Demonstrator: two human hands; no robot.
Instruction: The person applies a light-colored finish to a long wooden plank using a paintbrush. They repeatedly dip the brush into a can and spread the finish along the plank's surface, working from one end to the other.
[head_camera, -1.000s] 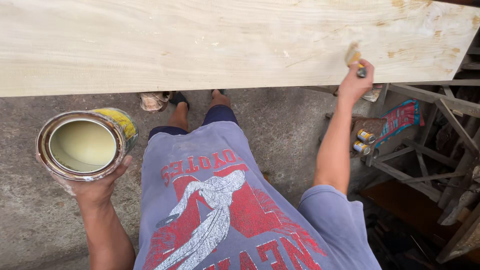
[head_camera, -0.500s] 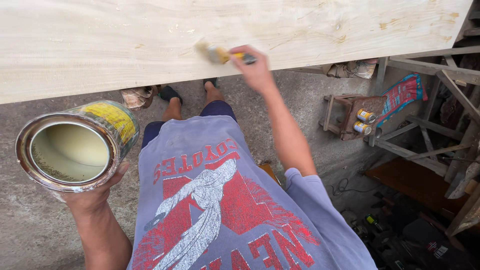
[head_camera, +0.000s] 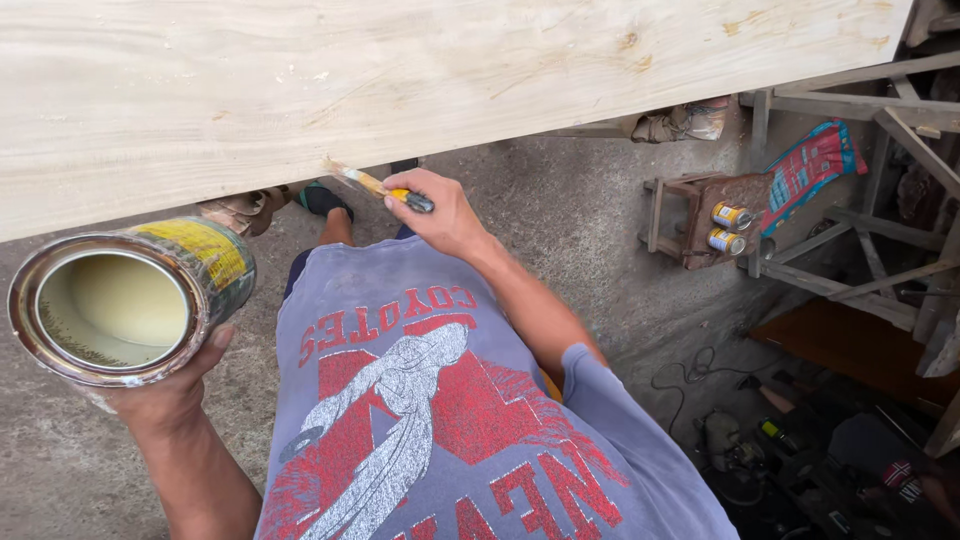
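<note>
A wide pale wooden board fills the top of the view. My right hand grips a small paintbrush with a yellow and dark handle; its bristles touch the board's near edge. My left hand holds an opened metal can from below at the lower left. The can holds a pale cream liquid and has a yellow label on its side.
Bare concrete floor lies below the board. A small rusty wooden stool with two small cans stands at the right, beside a red and blue cloth and wooden frames. Cables and tools lie at the lower right.
My right hand has swept the brush leftward along the board's near edge, from the far right toward the middle. The can has moved a little left and nearer the camera.
</note>
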